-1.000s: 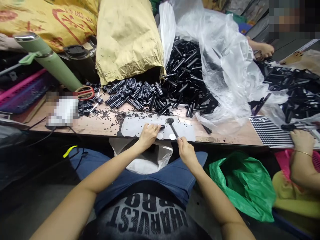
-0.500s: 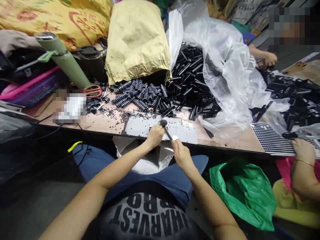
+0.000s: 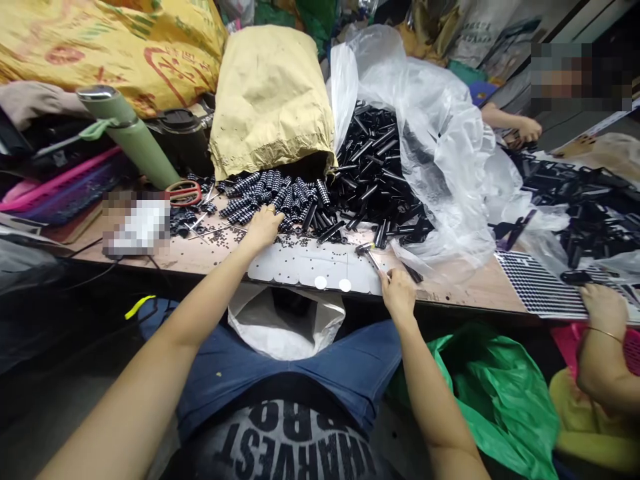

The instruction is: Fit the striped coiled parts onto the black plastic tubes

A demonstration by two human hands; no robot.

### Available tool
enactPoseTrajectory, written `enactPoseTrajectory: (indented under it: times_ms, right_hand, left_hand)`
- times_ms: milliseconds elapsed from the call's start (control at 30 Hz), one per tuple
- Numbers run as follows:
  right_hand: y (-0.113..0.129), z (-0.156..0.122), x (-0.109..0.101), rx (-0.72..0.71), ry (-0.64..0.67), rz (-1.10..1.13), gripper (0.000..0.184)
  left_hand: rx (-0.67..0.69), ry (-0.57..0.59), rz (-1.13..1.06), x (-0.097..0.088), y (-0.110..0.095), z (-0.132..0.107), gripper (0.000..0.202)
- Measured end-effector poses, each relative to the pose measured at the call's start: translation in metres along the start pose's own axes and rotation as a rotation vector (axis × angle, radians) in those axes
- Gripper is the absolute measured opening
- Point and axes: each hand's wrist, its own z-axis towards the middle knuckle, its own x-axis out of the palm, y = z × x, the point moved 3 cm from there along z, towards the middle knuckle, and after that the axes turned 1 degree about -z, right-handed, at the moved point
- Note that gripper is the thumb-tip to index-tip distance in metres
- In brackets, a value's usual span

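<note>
Cluttered workbench (image 3: 200, 257), left hand (image 3: 263, 229) spread on ribbed black tubes (image 3: 273, 190), right hand (image 3: 399, 293) gripping small hammer (image 3: 369, 254).

1. I sit in a small assembly workshop, a piecework place rather than a home or an office.
2. My desk (image 3: 200, 257) is a bare wooden board crowded with loose stock: a heap of black plastic tubes (image 3: 375, 167) spilling from a clear plastic bag (image 3: 450, 153), and ribbed black sleeves (image 3: 275, 190) pouring out of a brown paper sack (image 3: 270, 100).
3. Tiny black beads (image 3: 227, 233) lie scattered over the wood.
4. Printed yellow bulk sacks (image 3: 125, 40) are stacked behind.
5. Beside me another person's hand (image 3: 603, 303) works at a perforated sorting tray (image 3: 535, 287), with more black parts (image 3: 585, 200) heaped beyond it.
</note>
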Motion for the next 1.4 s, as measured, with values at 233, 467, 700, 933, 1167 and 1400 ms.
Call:
enactPoseTrajectory:
  times_ms: [233, 467, 700, 933, 1167, 1400]
  right_hand:
    - [0.065, 0.030, -0.010, -0.360, -0.147, 0.323, 0.028]
    - [0.137, 0.106, -0.003, -0.291, -0.039, 0.433, 0.033]
    - [0.146, 0.100, 0.001, -0.364, 0.003, 0.910, 0.025]
    - [0.154, 0.042, -0.027, -0.607, 0.091, 1.007, 0.045]
    - [0.152, 0.015, -0.041, -0.755, 0.117, 0.620, 0.105]
    - [0.143, 0.003, -0.040, -0.728, 0.240, 0.850, 0.120]
  left_hand:
    - [0.258, 0.017, 0.021, 0.012, 0.010, 0.001, 0.020]
    - [-0.025, -0.231, -0.752, 0.001, -0.019, -0.028, 0.033]
    - [-0.557, 0.111, -1.752, 0.004, -0.069, -0.053, 0.030]
    - [-0.564, 0.219, -1.882, 0.005, -0.096, -0.057, 0.045]
    - [-0.464, 0.163, -1.815, -0.002, -0.099, -0.062, 0.041]
    - [-0.408, 0.153, -1.911, -0.011, -0.100, -0.069, 0.050]
